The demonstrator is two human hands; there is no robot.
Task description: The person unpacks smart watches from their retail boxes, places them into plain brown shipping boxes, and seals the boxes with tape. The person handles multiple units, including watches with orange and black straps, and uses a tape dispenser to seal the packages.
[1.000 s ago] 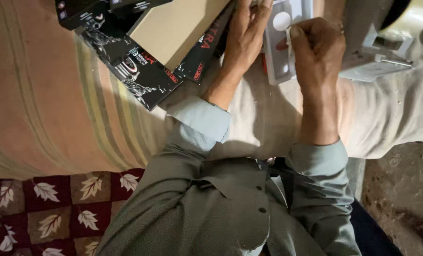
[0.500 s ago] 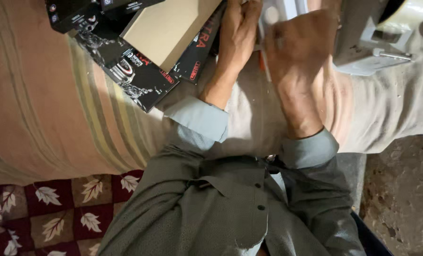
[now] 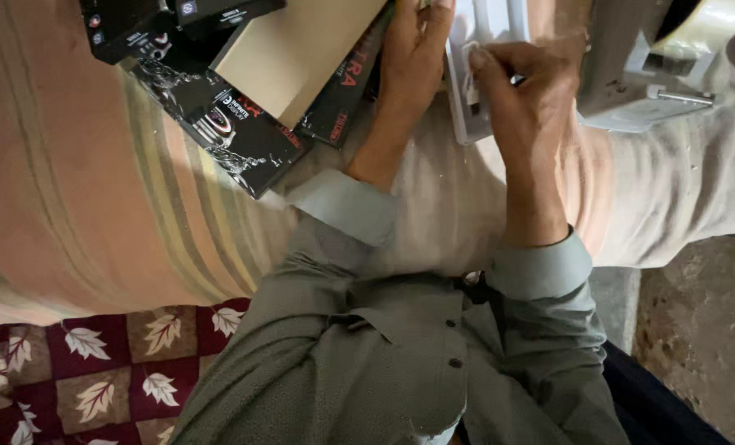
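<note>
The white switch plate (image 3: pixel 487 58) is steadied by your left hand (image 3: pixel 413 62) at the bed's far edge while your right hand (image 3: pixel 528 91) fingers pinch a small part against it.

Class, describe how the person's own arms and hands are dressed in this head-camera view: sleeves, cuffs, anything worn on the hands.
Both arms wear long grey-green shirt sleeves with a fine dotted weave, ending in lighter buttoned cuffs at the wrists. The left hand and right hand are bare: no gloves show, and no rings or watch can be made out. The shirt front has dark buttons.
</note>
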